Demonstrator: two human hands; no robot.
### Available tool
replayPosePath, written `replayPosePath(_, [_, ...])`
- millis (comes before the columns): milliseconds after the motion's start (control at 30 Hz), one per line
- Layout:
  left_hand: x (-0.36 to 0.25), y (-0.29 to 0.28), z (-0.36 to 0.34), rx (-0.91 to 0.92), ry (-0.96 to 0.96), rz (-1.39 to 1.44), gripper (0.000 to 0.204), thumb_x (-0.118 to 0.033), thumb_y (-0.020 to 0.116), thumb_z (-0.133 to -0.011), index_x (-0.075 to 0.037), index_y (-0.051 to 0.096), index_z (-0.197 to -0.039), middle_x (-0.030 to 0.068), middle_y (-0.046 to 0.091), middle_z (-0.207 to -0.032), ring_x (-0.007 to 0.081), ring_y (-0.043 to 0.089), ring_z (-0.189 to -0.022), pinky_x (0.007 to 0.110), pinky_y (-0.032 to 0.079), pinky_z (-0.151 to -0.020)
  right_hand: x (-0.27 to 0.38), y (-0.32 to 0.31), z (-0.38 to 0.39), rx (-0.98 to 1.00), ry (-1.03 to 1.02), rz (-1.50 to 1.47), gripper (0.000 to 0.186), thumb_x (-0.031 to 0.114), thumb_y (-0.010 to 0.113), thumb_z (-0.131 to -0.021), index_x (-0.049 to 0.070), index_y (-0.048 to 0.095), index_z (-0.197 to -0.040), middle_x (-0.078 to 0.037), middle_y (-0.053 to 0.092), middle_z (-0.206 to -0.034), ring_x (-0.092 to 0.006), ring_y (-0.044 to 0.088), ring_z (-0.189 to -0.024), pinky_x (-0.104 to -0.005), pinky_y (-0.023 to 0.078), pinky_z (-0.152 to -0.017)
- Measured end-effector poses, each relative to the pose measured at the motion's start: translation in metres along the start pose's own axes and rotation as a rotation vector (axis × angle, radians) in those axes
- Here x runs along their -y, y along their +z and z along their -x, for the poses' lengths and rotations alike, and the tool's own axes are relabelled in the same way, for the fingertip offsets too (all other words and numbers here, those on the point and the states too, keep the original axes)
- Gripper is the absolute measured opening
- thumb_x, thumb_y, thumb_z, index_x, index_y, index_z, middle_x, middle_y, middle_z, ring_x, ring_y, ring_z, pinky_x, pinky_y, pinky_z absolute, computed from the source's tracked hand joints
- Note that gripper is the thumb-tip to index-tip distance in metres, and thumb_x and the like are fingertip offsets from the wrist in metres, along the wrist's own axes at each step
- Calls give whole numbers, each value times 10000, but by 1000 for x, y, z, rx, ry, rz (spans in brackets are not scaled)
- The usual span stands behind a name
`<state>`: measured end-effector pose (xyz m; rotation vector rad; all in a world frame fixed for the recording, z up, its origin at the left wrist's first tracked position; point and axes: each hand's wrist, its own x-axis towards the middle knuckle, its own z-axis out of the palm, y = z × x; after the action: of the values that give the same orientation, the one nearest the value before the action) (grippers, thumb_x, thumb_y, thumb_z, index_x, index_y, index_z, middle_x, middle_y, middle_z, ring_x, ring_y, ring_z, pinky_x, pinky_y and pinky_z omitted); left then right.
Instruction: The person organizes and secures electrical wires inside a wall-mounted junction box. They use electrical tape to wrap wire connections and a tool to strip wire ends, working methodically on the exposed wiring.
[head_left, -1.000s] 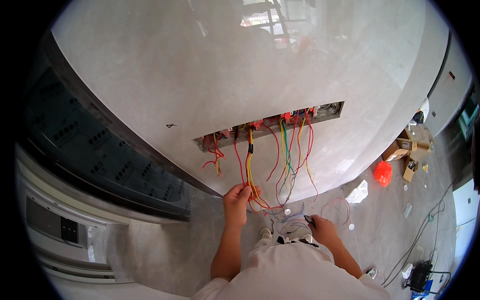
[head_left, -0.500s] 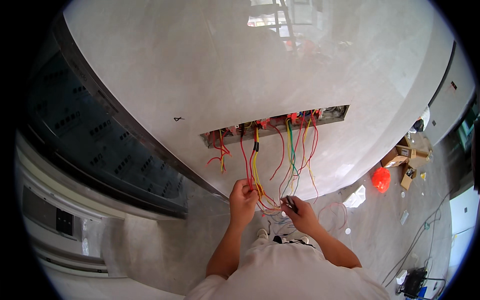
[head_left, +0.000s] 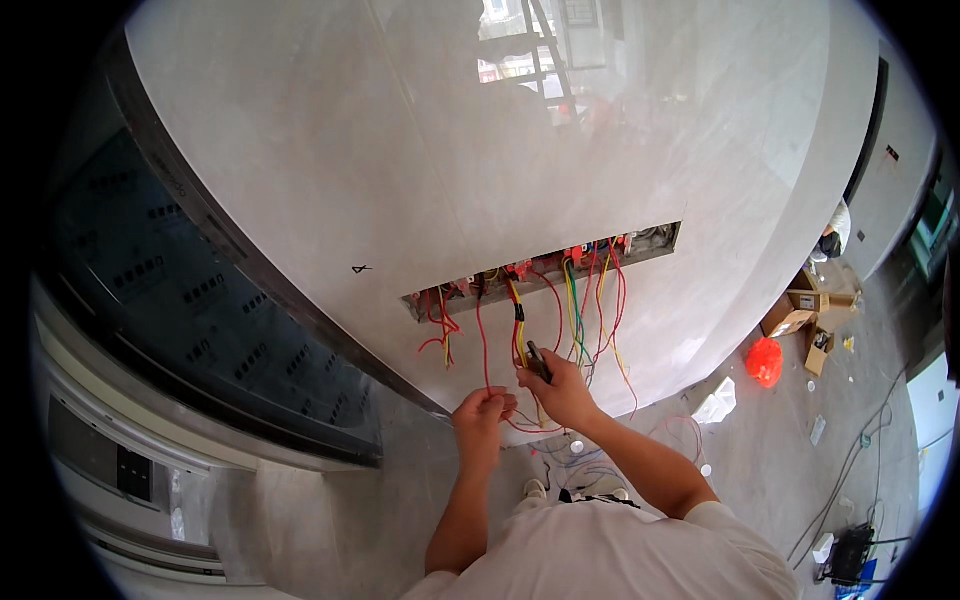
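Observation:
A red wire (head_left: 485, 350) runs down from the wall recess to my left hand (head_left: 480, 415), whose fingers are pinched on it. Close by on the right, my right hand (head_left: 562, 392) is closed around a small dark hand tool (head_left: 539, 362); its exact kind is hard to make out. The tool sits beside a bundle of yellow and red wires wrapped with black tape (head_left: 519, 313). Below both hands, a length of the red wire curves loosely to the right. My fingers hide the wire ends.
A long recess (head_left: 655, 242) in the pale glossy wall holds red connectors; further red, green and yellow wires (head_left: 605, 310) hang from it. A dark framed panel (head_left: 250, 310) is at left. On the floor at right lie a red bag (head_left: 764, 362), cardboard boxes (head_left: 790, 315) and cables.
My right hand with the tool has moved up and left to the taped bundle. My left hand has dropped slightly and now pinches the red wire lower, apart from the yellow ones.

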<state>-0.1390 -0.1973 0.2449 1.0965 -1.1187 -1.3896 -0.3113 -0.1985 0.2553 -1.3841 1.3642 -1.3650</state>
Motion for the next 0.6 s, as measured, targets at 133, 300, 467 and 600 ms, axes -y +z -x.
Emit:
replayPosePath(133, [-1,-10,-3,-119,59,16,225,-128,604,-1034,74,670,-1109,133,737,-926,209,724,-804,329,606,-765,20,-17,10,-22,79,-7,208,186,697,-984,-10,645,-1030,-96,704,-789,-148,616,-699,-321,482,-663])
replayPosePath(300, [-20,-11,-28,-14,88,-61,299,-201,596,-1062,84,664,-1122,128,725,-859,196,700,-691,305,586,-641,16,-27,14,-41,5,-80,195,171,690,-988,-15,655,-1034,-52,723,-805,-84,576,-705,-278,454,-658])
replayPosePath(467, [-15,-3,-41,-11,38,-63,294,-195,590,-1061,75,673,-1144,133,716,-870,186,685,-681,300,563,-636,23,-35,26,-29,94,-75,193,158,691,-984,-22,660,-1046,-44,725,-808,-84,559,-690,-282,446,-652])
replayPosePath(600, [22,-10,-35,-165,383,-428,338,-199,674,-1009,58,636,-1226,168,706,-1061,230,690,-911,354,558,-790,8,-40,39,5,110,42,187,165,705,-978,-8,670,-1040,-57,714,-791,-103,539,-651,-302,433,-617])
